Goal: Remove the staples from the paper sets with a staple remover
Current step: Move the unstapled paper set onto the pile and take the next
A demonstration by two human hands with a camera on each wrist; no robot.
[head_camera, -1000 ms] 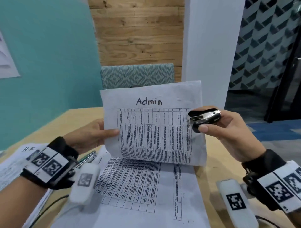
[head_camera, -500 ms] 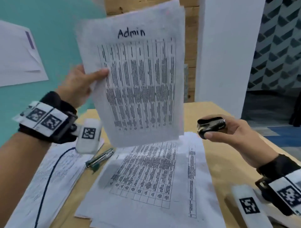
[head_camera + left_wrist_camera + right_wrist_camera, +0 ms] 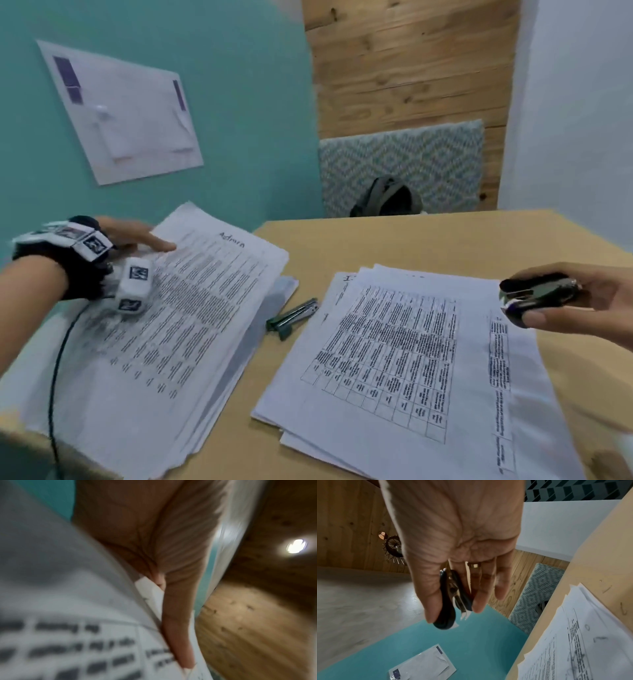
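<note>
Wooden table [image 3: 428, 240] against teal wall [image 3: 239, 102]

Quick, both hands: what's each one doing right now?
Left hand: holds the Admin paper set, thumb on top.
Right hand: grips the staple remover.

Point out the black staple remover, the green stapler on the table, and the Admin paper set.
Black staple remover [image 3: 537, 294]: head view, its chrome and black body.
Green stapler [image 3: 292, 316]: head view, middle of its body.
White Admin paper set [image 3: 219, 291]: head view, printed top sheet.
</note>
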